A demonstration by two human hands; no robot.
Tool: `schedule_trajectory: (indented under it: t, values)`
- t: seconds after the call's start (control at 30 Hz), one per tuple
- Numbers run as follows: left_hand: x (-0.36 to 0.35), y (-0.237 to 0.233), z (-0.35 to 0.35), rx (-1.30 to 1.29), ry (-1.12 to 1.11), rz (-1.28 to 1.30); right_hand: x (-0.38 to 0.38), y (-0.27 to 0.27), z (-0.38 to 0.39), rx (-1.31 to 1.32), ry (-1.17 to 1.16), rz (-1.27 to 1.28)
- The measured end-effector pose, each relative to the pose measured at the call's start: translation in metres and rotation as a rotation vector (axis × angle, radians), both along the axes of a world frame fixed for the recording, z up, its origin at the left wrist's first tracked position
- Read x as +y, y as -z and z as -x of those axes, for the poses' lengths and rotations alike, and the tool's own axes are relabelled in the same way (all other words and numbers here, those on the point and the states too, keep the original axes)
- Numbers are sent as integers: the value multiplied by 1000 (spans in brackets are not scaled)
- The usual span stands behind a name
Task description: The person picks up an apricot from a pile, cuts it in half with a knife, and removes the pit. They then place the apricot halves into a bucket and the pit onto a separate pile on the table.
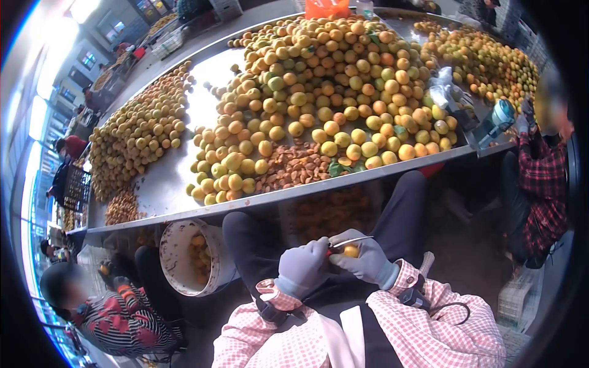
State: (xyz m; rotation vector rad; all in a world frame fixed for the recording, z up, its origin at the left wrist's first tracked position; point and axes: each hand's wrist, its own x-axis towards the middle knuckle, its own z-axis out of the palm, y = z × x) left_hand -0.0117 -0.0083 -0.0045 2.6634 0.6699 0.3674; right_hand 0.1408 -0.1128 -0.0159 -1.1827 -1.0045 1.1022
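Note:
Both my hands wear grey gloves and meet over my lap. My right hand (370, 262) is closed around a small yellow-orange apricot (351, 251). My left hand (302, 267) grips a small knife with a red handle, whose thin blade (354, 240) lies across the top of the fruit. My sleeves are pink checked. Just ahead, a metal table (164, 184) carries a big heap of apricots (319, 92) and a patch of brown pits (294, 167) near its front edge.
A white bucket (179, 253) with a few fruit stands by my left knee under the table. One person in a striped top sits at the lower left (116, 316), another in red plaid at the right (543, 184). More apricot piles lie left (138, 132) and far right (491, 61).

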Motion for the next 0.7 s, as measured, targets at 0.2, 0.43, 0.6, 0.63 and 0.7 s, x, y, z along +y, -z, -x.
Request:
schedule_trajectory:
  t: [0.2, 0.43, 0.6, 0.63, 0.7]
  values:
    - [-8, 10, 10, -129, 28, 443, 6, 14, -2, 184, -14, 238]
    - [-5, 2, 10, -224, 6, 768, 7, 1, -12, -4, -53, -89]
    - [-8, -2, 13, -231, 6, 643, 4, -8, -6, 124, -73, -152]
    - [-9, -2, 13, -232, 2, 643, 2, -7, -5, 122, -71, -111]
    - [-12, -3, 15, -169, 5, 499, -1, -4, -3, 119, -76, -66]
